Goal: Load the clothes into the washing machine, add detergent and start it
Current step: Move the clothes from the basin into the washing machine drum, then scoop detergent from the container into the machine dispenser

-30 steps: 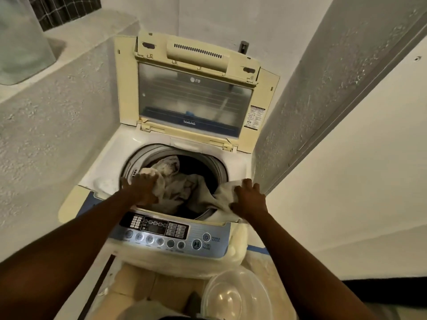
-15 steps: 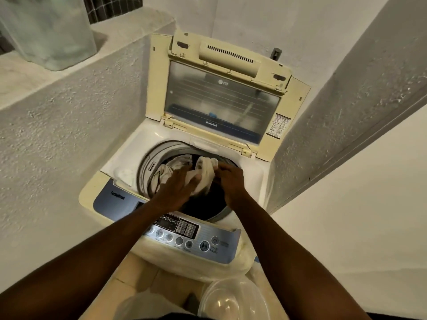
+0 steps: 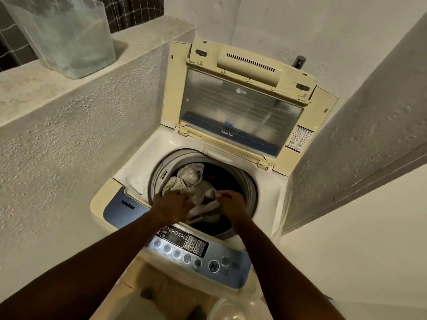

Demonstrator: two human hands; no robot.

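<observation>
A top-loading washing machine (image 3: 138, 167) stands in a narrow alcove with its cream lid (image 3: 240, 105) raised against the back wall. Pale, crumpled clothes (image 3: 191, 179) lie in the drum (image 3: 250, 190). My left hand (image 3: 171, 205) presses down on the cloth at the drum's front edge. My right hand (image 3: 231, 203) is beside it, fingers pinched on a fold of the same pale cloth. The blue control panel (image 3: 203, 252) with round buttons runs under my forearms.
A translucent plastic container (image 3: 67, 35) stands on the concrete ledge (image 3: 30, 88) at the left. Rough walls close in on both sides of the machine. A clear plastic bowl (image 3: 231, 310) sits on the floor at the bottom edge.
My right hand has come in from the machine's right rim to the drum. Both hands have drawn together and pushed the cloth lower inside.
</observation>
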